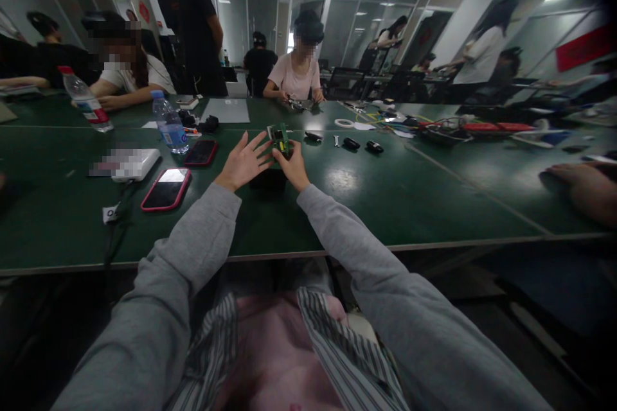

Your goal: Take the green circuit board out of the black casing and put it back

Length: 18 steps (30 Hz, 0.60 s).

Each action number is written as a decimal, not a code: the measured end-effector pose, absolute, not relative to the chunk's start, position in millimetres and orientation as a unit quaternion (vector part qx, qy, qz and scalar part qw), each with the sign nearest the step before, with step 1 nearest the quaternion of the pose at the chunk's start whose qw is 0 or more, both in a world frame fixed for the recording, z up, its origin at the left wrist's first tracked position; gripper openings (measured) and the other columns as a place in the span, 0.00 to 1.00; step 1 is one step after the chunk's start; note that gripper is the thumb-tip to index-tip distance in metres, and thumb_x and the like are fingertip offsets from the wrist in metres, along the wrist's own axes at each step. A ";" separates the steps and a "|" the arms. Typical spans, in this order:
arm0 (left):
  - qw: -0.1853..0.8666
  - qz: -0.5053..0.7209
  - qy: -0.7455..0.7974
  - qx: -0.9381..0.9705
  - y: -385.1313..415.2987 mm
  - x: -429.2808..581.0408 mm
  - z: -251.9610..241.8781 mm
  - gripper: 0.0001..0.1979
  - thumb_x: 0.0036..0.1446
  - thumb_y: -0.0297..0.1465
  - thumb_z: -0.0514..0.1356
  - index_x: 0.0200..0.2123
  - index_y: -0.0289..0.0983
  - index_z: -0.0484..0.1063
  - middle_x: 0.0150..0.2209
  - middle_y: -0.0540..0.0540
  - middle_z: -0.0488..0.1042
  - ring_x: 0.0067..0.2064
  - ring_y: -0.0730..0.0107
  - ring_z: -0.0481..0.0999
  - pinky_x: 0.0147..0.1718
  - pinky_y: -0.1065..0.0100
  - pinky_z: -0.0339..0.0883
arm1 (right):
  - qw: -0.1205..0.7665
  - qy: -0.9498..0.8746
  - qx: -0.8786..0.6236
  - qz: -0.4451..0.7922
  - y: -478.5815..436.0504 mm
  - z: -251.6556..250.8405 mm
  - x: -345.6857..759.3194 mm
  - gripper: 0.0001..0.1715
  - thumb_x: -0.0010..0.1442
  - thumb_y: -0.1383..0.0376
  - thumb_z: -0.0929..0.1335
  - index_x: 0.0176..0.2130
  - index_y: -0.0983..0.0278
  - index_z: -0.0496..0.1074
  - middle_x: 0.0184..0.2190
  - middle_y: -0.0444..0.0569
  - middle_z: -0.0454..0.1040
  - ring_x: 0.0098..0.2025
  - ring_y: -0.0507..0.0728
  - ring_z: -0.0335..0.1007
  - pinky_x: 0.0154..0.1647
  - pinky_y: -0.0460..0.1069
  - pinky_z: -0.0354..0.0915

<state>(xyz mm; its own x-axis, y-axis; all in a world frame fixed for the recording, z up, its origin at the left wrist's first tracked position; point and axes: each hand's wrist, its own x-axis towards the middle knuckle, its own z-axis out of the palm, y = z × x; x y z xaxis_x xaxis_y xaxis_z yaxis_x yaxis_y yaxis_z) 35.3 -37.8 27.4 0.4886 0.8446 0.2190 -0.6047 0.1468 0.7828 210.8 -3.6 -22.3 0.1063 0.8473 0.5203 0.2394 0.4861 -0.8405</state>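
A small green circuit board [279,137] with a yellow component is held upright above the table by my right hand [293,164], its thumb and fingers pinching the lower right part. My left hand [245,162] is open beside it, fingers spread toward the board's left edge; whether a fingertip touches it I cannot tell. Beneath both hands lies a dark box-like object [268,182], partly covered by them. Just right of the board, a small black part [313,136] rests on the table, along with a small silver wrench-shaped piece [336,140] and two black parts [351,144].
On the left are two phones [166,190], a white box [137,164] with a cable, and two water bottles [169,123]. A roll of tape [344,122] and tangled cables [434,128] lie to the right. Across the green table [385,205] a person in pink [299,74] works.
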 end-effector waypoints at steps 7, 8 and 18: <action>0.745 0.477 0.165 0.435 -32.2 28.8 25.1 0.26 0.63 0.50 0.54 0.60 0.45 0.69 0.54 0.41 0.76 0.56 0.53 0.75 0.58 0.52 0.62 | 0.576 -0.627 -0.435 0.292 -1.2 -20.5 215.8 0.43 0.54 0.40 0.71 0.57 0.60 0.58 0.48 0.53 0.72 0.52 0.60 0.71 0.56 0.59 0.69; 0.743 0.483 0.177 0.427 -32.4 28.9 25.8 0.25 0.64 0.49 0.54 0.59 0.45 0.70 0.53 0.41 0.77 0.56 0.53 0.76 0.57 0.52 0.63 | 0.569 -0.632 -0.432 0.300 -2.0 -20.0 215.4 0.42 0.55 0.40 0.70 0.57 0.60 0.58 0.49 0.54 0.72 0.52 0.59 0.71 0.55 0.59 0.70; 0.631 0.648 0.285 0.317 -9.2 8.8 18.2 0.20 0.63 0.42 0.59 0.56 0.44 0.70 0.42 0.46 0.81 0.44 0.66 0.81 0.46 0.68 0.70 | 0.504 -0.712 -0.413 0.263 -13.4 -11.8 216.0 0.36 0.53 0.47 0.73 0.52 0.62 0.63 0.46 0.51 0.74 0.46 0.57 0.73 0.50 0.55 0.71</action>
<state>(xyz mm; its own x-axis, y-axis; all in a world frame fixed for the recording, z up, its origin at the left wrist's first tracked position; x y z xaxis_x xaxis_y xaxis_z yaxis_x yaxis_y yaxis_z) 8.8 -9.2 18.2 -0.0030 0.9987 0.0508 -0.6372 -0.0411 0.7696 216.0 -13.4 -11.8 -0.1524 0.8526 0.4998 0.3226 0.5209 -0.7903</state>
